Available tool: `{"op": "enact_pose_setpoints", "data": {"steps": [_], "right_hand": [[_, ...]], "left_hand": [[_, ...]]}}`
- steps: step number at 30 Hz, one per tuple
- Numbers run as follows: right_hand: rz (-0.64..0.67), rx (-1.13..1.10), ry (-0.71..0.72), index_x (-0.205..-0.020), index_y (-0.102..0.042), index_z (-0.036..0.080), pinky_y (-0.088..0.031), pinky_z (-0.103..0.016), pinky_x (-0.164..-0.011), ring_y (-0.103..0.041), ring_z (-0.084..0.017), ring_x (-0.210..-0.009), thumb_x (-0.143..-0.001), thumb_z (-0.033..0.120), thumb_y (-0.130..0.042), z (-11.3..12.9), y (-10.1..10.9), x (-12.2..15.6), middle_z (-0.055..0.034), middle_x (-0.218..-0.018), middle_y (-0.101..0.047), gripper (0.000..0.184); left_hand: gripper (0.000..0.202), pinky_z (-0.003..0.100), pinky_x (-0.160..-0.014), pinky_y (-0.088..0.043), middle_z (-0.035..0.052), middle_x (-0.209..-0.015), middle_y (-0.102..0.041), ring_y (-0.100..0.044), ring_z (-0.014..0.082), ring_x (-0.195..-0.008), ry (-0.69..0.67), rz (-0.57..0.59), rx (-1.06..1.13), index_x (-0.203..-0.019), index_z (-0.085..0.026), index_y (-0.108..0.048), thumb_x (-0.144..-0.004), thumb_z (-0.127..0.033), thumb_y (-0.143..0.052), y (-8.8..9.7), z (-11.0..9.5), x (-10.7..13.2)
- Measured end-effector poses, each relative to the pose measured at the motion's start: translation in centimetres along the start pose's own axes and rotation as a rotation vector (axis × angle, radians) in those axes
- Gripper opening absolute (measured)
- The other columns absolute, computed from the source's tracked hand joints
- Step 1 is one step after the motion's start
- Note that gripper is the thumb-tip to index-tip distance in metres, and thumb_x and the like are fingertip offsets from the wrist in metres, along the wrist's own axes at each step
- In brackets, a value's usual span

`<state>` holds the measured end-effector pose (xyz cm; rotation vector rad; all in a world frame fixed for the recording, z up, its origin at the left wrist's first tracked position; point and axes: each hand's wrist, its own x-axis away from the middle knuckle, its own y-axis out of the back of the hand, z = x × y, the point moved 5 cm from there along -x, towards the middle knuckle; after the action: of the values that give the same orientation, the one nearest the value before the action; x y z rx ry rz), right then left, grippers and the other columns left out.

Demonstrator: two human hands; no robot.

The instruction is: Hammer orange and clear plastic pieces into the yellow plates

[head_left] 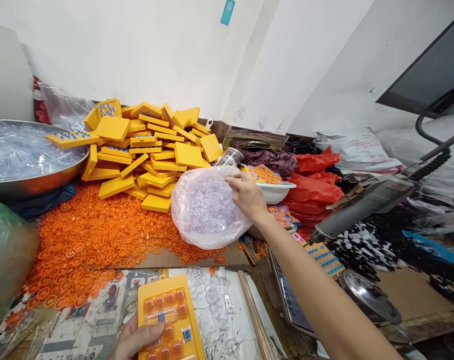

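My left hand grips a yellow plastic panel near the bottom of the view, thumb on its face. Orange-rimmed clear pieces fill several of the panel's openings, and a small blue-and-white part shows at its right side. My right hand reaches to the right rim of a white plastic bag full of small clear plastic pieces. Its fingers are bent together over the pieces; whatever they pinch, if anything, is hidden.
Loose orange rings spread left of the bag, below a heap of yellow panels. A wide metal bowl of clear parts stands far left, beside a green bag. A wooden stick lies in front; a grey lamp-like arm juts in from the right.
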<state>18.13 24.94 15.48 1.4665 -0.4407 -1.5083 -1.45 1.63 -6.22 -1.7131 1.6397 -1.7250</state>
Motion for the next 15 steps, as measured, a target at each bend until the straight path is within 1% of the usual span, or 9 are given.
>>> {"op": "enact_pose_setpoints", "data": {"steps": [2, 4, 6, 8, 9, 10, 11, 12, 15], "right_hand": [[-0.06, -0.134, 0.004, -0.101, -0.064, 0.018, -0.049, -0.041, -0.091, -0.06, -0.019, -0.103, -0.091, 0.028, -0.055, 1.2, 0.9, 0.8, -0.0061, -0.114, -0.062, 0.017], [-0.12, -0.276, -0.008, -0.09, -0.068, 0.024, -0.046, -0.039, -0.095, -0.059, -0.019, -0.106, -0.092, 0.026, -0.05, 2.8, 1.8, 2.9, -0.0046, -0.114, -0.064, 0.018], [-0.106, -0.413, -0.023, -0.089, -0.07, 0.029, -0.052, -0.04, -0.086, -0.063, -0.022, -0.1, -0.088, 0.033, -0.056, 4.6, 1.9, 6.6, -0.0021, -0.111, -0.066, 0.015], [-0.012, -0.538, -0.04, -0.086, -0.072, 0.032, -0.056, -0.04, -0.072, -0.067, -0.023, -0.087, -0.079, 0.039, -0.067, 6.2, 1.0, 11.3, -0.0022, -0.106, -0.068, 0.011], [0.11, -0.677, -0.103, -0.085, -0.073, 0.031, -0.055, -0.04, -0.076, -0.066, -0.025, -0.091, -0.072, 0.038, -0.074, 6.8, -0.1, 13.8, -0.0039, -0.106, -0.068, 0.015], [0.185, -0.799, -0.181, -0.082, -0.073, 0.029, -0.055, -0.039, -0.078, -0.066, -0.025, -0.093, -0.069, 0.036, -0.077, 7.2, -1.1, 16.3, -0.0053, -0.103, -0.069, 0.014], [0.225, -0.899, -0.298, -0.074, -0.072, 0.027, -0.054, -0.038, -0.079, -0.066, -0.024, -0.093, -0.071, 0.033, -0.076, 7.4, -2.2, 18.6, -0.0066, -0.1, -0.07, 0.008], [0.274, -0.978, -0.41, -0.07, -0.07, 0.025, -0.054, -0.037, -0.081, -0.066, -0.023, -0.093, -0.071, 0.032, -0.076, 7.6, -3.2, 20.7, -0.0075, -0.1, -0.07, 0.009], [0.306, -1.143, -0.719, -0.079, -0.065, 0.023, -0.054, -0.033, -0.079, -0.067, -0.02, -0.084, -0.069, 0.03, -0.078, 8.0, -5.2, 24.9, -0.0071, -0.1, -0.071, 0.018]], "left_hand": [[0.081, 0.051, -0.099, -0.042, 0.0147, -0.091, -0.076, -0.063, 0.0396, -0.107, -0.006, 0.031, -0.007, -0.127, -0.01, -0.054, -0.053, -0.025, -0.082, -0.4, -0.4, 0.2], [0.075, 0.051, -0.1, -0.042, 0.0146, -0.091, -0.076, -0.063, 0.0392, -0.107, -0.017, 0.043, -0.017, -0.123, -0.01, -0.057, -0.054, -0.024, -0.082, -0.8, -0.9, 0.3], [0.065, 0.051, -0.1, -0.042, 0.0148, -0.092, -0.075, -0.063, 0.0385, -0.106, -0.027, 0.037, -0.022, -0.117, -0.01, -0.062, -0.056, -0.022, -0.082, -1.0, -1.4, 0.4], [0.054, 0.05, -0.099, -0.043, 0.0155, -0.092, -0.075, -0.064, 0.0378, -0.104, -0.045, 0.029, -0.033, -0.108, -0.009, -0.065, -0.059, -0.022, -0.081, -1.2, -1.9, 0.5], [0.049, 0.05, -0.099, -0.043, 0.0159, -0.093, -0.075, -0.065, 0.0373, -0.103, -0.056, 0.028, -0.045, -0.105, -0.009, -0.066, -0.06, -0.022, -0.081, -1.3, -2.2, 0.5], [0.046, 0.05, -0.098, -0.044, 0.016, -0.095, -0.075, -0.066, 0.0366, -0.102, -0.069, 0.027, -0.062, -0.103, -0.009, -0.066, -0.062, -0.023, -0.081, -1.3, -2.3, 0.6], [0.043, 0.049, -0.097, -0.045, 0.016, -0.098, -0.074, -0.066, 0.0358, -0.102, -0.08, 0.026, -0.083, -0.102, -0.01, -0.066, -0.064, -0.024, -0.08, -1.4, -2.5, 0.6], [0.041, 0.048, -0.096, -0.046, 0.016, -0.1, -0.074, -0.066, 0.0351, -0.102, -0.091, 0.025, -0.105, -0.101, -0.011, -0.066, -0.065, -0.025, -0.08, -1.5, -2.6, 0.6], [0.038, 0.047, -0.094, -0.048, 0.0153, -0.101, -0.073, -0.066, 0.0339, -0.103, -0.114, 0.009, -0.161, -0.099, -0.012, -0.065, -0.067, -0.027, -0.079, -1.6, -2.7, 0.8]]}}
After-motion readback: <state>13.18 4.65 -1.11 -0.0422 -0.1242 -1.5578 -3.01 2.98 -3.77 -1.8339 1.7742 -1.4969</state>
